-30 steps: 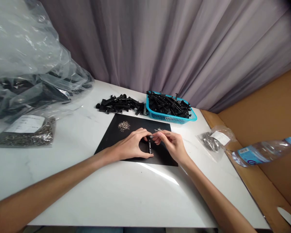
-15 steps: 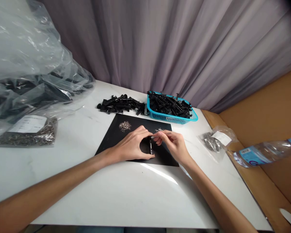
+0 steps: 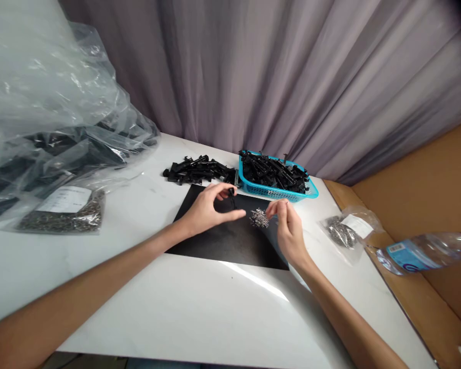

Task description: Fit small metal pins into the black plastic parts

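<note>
My left hand [image 3: 209,207] is over the far part of the black mat [image 3: 223,241], fingers curled around a small black plastic part [image 3: 231,195] lifted off the mat. My right hand [image 3: 288,228] hovers at the mat's right side, thumb and fingers pinched together just right of a small heap of shiny metal pins [image 3: 258,218]; whether it holds a pin I cannot make out. Beyond the mat lie a loose pile of black plastic parts [image 3: 197,170] and a blue basket [image 3: 278,192] heaped with more of them.
A big clear plastic bag [image 3: 57,118] of black parts fills the left side, with a labelled bag of metal pieces [image 3: 65,212] in front. A second small bag of metal pieces [image 3: 343,228] and a water bottle [image 3: 418,251] lie at right by the brown cardboard [image 3: 438,195].
My left hand has lifted the black part and carried it away from me toward the loose pile. My right hand has drawn apart from it, to beside the pin heap. The view shifted slightly.
</note>
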{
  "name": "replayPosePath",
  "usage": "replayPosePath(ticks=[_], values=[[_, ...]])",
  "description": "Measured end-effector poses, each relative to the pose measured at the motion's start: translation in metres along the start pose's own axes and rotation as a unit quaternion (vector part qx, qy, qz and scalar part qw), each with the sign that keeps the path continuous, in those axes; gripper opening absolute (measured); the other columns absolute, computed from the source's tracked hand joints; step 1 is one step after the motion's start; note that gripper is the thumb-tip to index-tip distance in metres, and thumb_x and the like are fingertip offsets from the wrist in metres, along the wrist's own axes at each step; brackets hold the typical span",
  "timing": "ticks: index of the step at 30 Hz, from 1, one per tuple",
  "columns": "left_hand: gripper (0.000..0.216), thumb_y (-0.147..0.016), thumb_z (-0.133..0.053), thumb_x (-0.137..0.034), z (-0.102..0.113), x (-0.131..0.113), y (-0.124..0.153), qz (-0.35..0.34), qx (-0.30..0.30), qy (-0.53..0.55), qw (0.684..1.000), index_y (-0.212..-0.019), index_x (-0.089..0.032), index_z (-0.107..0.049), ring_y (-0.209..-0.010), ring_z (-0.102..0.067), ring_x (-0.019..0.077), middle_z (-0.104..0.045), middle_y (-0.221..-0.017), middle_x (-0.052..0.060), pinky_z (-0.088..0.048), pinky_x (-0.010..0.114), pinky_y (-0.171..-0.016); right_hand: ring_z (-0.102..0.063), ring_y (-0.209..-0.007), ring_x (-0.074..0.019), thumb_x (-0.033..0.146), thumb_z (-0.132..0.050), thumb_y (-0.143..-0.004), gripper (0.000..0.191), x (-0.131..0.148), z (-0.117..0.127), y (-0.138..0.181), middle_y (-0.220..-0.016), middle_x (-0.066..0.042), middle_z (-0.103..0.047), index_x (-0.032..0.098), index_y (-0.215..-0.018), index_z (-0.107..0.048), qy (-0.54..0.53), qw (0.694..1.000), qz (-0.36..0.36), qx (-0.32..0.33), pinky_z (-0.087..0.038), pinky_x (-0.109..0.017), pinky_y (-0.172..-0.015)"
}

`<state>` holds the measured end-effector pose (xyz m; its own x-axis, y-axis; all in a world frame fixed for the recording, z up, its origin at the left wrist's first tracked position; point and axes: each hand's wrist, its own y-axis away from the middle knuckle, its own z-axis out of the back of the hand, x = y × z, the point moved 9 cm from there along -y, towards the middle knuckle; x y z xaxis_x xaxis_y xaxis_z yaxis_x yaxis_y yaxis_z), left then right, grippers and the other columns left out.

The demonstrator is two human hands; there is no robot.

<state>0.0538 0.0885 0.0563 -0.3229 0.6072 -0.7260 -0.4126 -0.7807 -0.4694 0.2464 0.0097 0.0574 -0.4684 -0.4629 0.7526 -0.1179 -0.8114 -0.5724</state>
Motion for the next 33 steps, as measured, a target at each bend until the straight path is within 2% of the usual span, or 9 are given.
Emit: replayPosePath(ticks=[3, 6, 9, 14, 20, 23, 27, 30, 33], values=[[0.052, -0.076, -0.082, -0.050, 0.035, 0.012, -0.013, 0.037, -0.096, 0.057, 0.993, -0.116, -0.021, -0.067, -0.100, -0.066, 0.0222, -0.073, -0.114, 0.006, -0.050, 0.036, -0.090, -0.062, -0.091, -0.0200, 0.036, -0.035, -0.111, 0.034, 0.005, -0.042, 0.010, -0.099, -0.007, -0.061, 0.022, -0.107, -0.065, 0.075, 0.986, 0.051, 0.137, -0.052, -0.035, -0.086], [0.049, -0.076, -0.083, -0.050, 0.063, 0.026, -0.019, 0.071, -0.172, 0.090, 0.978, -0.111, -0.020, -0.068, -0.096, -0.066, 0.0203, -0.074, -0.111, 0.006, -0.049, 0.033, -0.086, -0.064, -0.091, -0.0219, 0.037, -0.041, -0.109, 0.037, 0.013, -0.086, 0.023, -0.114, -0.011, -0.057, 0.024, -0.137, -0.062, 0.187, 0.947, 0.101, 0.240, -0.057, -0.038, -0.083], [0.050, -0.073, -0.084, -0.050, 0.080, 0.037, -0.019, 0.088, -0.218, 0.100, 0.967, -0.109, -0.020, -0.068, -0.092, -0.064, 0.0187, -0.073, -0.108, 0.006, -0.048, 0.032, -0.084, -0.064, -0.088, -0.0217, 0.039, -0.045, -0.108, 0.046, 0.021, -0.117, 0.024, -0.121, -0.013, -0.054, 0.025, -0.151, -0.052, 0.251, 0.916, 0.134, 0.282, -0.061, -0.040, -0.079], [0.052, -0.070, -0.084, -0.051, 0.084, 0.042, -0.017, 0.098, -0.230, 0.095, 0.963, -0.107, -0.020, -0.067, -0.094, -0.064, 0.0201, -0.072, -0.107, 0.006, -0.048, 0.032, -0.085, -0.065, -0.104, -0.0269, 0.038, -0.047, -0.108, 0.044, 0.030, -0.143, 0.021, -0.123, -0.016, -0.055, 0.019, -0.145, -0.058, 0.285, 0.894, 0.190, 0.291, -0.059, -0.043, -0.091], [0.053, -0.071, -0.084, -0.054, 0.078, 0.040, -0.015, 0.087, -0.212, 0.072, 0.971, -0.108, -0.020, -0.066, -0.092, -0.064, 0.0195, -0.072, -0.104, 0.005, -0.049, 0.032, -0.085, -0.067, -0.090, -0.0216, 0.019, -0.051, -0.104, 0.016, 0.021, -0.141, 0.011, -0.107, -0.009, -0.065, 0.021, -0.103, -0.066, 0.264, 0.925, 0.146, 0.232, -0.055, -0.032, -0.078], [0.055, -0.072, -0.082, -0.055, 0.073, 0.040, -0.015, 0.085, -0.182, 0.052, 0.978, -0.111, -0.020, -0.066, -0.096, -0.065, 0.0210, -0.072, -0.108, 0.005, -0.050, 0.033, -0.086, -0.066, -0.089, -0.0215, 0.017, -0.048, -0.103, 0.015, 0.019, -0.135, 0.006, -0.102, -0.007, -0.067, 0.022, -0.100, -0.062, 0.222, 0.941, 0.128, 0.219, -0.052, -0.032, -0.077], [0.062, -0.070, -0.085, -0.053, 0.058, 0.033, -0.018, 0.045, -0.076, 0.016, 0.996, -0.117, -0.019, -0.065, -0.101, -0.065, 0.0237, -0.071, -0.115, 0.007, -0.051, 0.037, -0.090, -0.063, -0.077, -0.0188, 0.025, -0.052, -0.102, 0.011, 0.008, -0.105, 0.000, -0.094, -0.004, -0.068, 0.023, -0.099, -0.062, 0.117, 0.975, 0.051, 0.183, -0.048, -0.030, -0.070], [0.068, -0.067, -0.089, -0.049, 0.041, 0.024, -0.016, -0.010, 0.016, -0.028, 0.999, -0.124, -0.020, -0.065, -0.106, -0.062, 0.0255, -0.069, -0.119, 0.008, -0.051, 0.040, -0.095, -0.058, -0.067, -0.0166, 0.033, -0.054, -0.102, 0.014, -0.001, -0.079, 0.005, -0.086, -0.003, -0.068, 0.022, -0.098, -0.061, 0.070, 0.982, -0.007, 0.173, -0.044, -0.028, -0.063], [0.070, -0.068, -0.090, -0.044, 0.026, 0.017, -0.009, -0.044, 0.072, -0.048, 0.995, -0.130, -0.024, -0.064, -0.107, -0.061, 0.0259, -0.067, -0.120, 0.007, -0.052, 0.041, -0.095, -0.054, -0.062, -0.0150, 0.038, -0.053, -0.103, 0.018, -0.008, -0.058, 0.014, -0.082, -0.001, -0.067, 0.022, -0.100, -0.059, 0.049, 0.983, -0.054, 0.171, -0.041, -0.027, -0.059]])
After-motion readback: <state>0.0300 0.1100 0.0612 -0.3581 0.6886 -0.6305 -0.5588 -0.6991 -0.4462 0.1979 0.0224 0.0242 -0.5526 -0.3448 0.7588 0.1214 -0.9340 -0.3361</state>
